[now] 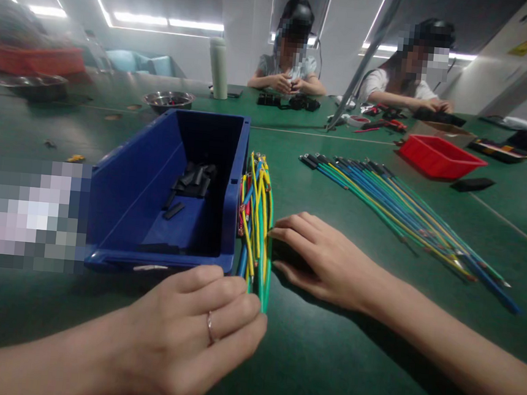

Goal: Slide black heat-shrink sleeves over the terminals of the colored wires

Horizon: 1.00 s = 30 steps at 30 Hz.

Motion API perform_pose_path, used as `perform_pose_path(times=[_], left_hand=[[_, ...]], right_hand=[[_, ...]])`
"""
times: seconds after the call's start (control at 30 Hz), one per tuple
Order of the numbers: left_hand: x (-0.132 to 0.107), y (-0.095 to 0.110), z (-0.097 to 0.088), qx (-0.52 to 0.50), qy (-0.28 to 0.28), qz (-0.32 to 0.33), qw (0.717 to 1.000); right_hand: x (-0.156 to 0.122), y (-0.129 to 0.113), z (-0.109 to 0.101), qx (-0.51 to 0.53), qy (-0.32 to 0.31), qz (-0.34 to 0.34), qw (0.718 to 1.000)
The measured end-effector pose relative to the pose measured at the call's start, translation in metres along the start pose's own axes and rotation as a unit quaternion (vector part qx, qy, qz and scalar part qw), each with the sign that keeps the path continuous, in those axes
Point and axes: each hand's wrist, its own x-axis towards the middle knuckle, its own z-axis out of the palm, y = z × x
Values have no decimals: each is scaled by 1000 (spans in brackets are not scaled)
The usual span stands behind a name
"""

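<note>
A bundle of yellow, green, blue and red wires (261, 222) lies along the right side of a blue plastic bin (131, 180). My left hand (205, 334), with a ring on one finger, is closed at the near end of this bundle, where green wires run in behind its fingers; the fingertips are hidden. My right hand (320, 258) rests on the table to the right of the bundle, its fingertips at the wires and a gap between thumb and fingers. Short black sleeves (194, 179) lie inside the bin.
To the right, a fanned row of wires with black-sleeved ends (382, 208) lies on the green table (345, 364). Beyond it are a red tray (440, 157) and a black piece (472, 184). A metal bowl (168, 101) and bottle (218, 67) stand behind the bin. Two people sit opposite.
</note>
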Motion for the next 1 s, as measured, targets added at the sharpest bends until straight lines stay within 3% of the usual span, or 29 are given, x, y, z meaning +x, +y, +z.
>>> perform_pose_path(times=[0.27,0.43,0.57,0.73,0.9,1.0], left_hand=[[9,-2,-5,3,5,1,1000],[4,-4,-2,-12,-6,10,1000],[0,-4,-2,-12,-2,15,1000],[1,-2,-5,11,-22,16,1000],[4,-1,-6,22,-22,25,999],[6,-2,-6,17,-30,29,999]], right_hand=[[3,-8,-1,55,-40,9,998],[5,-13,7,28,18,108,994],[-2,-5,9,39,74,213,973],[-4,0,0,90,72,260,959],[0,0,-9,168,71,333,925],[3,2,-9,308,62,374,872]])
